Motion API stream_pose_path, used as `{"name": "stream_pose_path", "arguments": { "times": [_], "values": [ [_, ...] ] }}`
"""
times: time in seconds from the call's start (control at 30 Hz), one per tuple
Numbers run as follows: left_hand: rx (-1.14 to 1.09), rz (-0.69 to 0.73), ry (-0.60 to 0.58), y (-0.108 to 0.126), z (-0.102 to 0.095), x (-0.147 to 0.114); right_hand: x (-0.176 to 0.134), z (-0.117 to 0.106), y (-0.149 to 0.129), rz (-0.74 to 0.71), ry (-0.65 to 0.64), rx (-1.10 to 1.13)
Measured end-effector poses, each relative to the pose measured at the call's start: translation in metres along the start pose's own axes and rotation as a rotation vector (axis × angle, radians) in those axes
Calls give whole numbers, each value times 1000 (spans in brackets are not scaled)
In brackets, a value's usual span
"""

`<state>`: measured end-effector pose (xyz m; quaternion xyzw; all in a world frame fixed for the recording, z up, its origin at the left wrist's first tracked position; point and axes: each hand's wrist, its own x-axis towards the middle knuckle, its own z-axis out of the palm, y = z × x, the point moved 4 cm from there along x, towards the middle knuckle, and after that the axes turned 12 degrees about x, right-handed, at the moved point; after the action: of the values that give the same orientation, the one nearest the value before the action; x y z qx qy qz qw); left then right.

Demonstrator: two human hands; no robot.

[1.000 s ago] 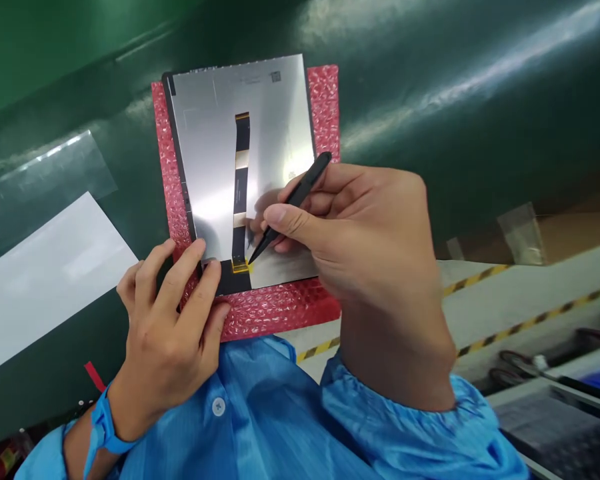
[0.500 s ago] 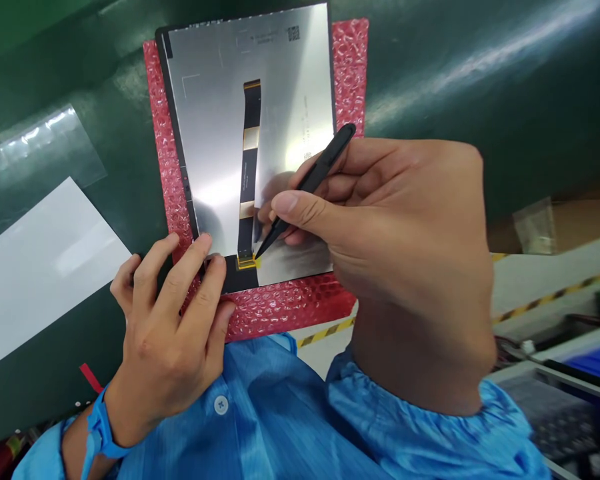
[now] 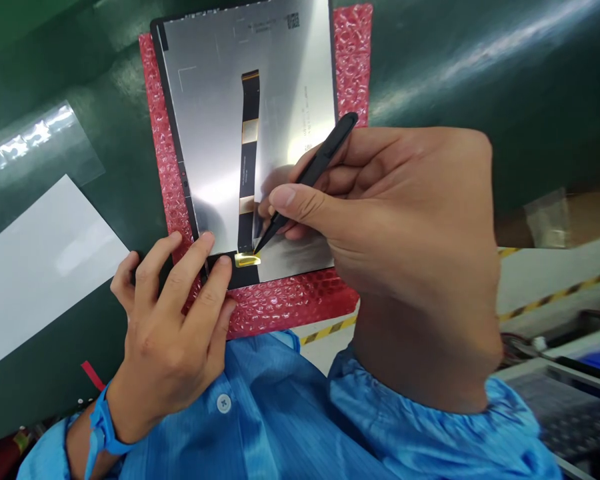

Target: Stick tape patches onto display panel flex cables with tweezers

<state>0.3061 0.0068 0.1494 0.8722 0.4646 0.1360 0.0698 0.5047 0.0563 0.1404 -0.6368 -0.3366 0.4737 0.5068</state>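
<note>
A silver-backed display panel (image 3: 207, 153) with a dark edge lies face down. A dark flex cable (image 3: 249, 167) runs along its back, with a small piece of shiny yellow tape (image 3: 247, 260) across the lower end. My right hand (image 3: 380, 200) pinches black tweezers (image 3: 325, 157), whose tips point down and left to the tape's right end; whether they grip it cannot be made out. My left hand (image 3: 173, 320) has its fingers spread, with fingertips resting on the panel's lower left corner.
Red bubble wrap (image 3: 290, 300) lies under the panel on the dark green work surface (image 3: 455, 40). To the left are a white sheet (image 3: 45, 267) and a clear plastic bag (image 3: 40, 143). Another clear bag (image 3: 550, 217) lies at the right, near the surface's edge.
The yellow tape at the cable's end now shows as a brighter, glossier strip. The tweezers' tips stay beside it. The view has shifted slightly, and both hands keep nearly the same pose.
</note>
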Motion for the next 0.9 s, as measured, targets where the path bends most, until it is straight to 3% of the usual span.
{"name": "stream_pose_path", "arguments": {
  "times": [0.57, 0.8, 0.9],
  "values": [
    [95, -23, -56, 7, 3, 3, 3, 1, 1, -19, 8, 53],
    [117, -37, -45, 8, 3, 2, 2, -14, 5, -106, 165, 54],
    [145, -20, -73, 11, 4, 3, 5, -21, 12, -122, 171, 145]
  ]
}}
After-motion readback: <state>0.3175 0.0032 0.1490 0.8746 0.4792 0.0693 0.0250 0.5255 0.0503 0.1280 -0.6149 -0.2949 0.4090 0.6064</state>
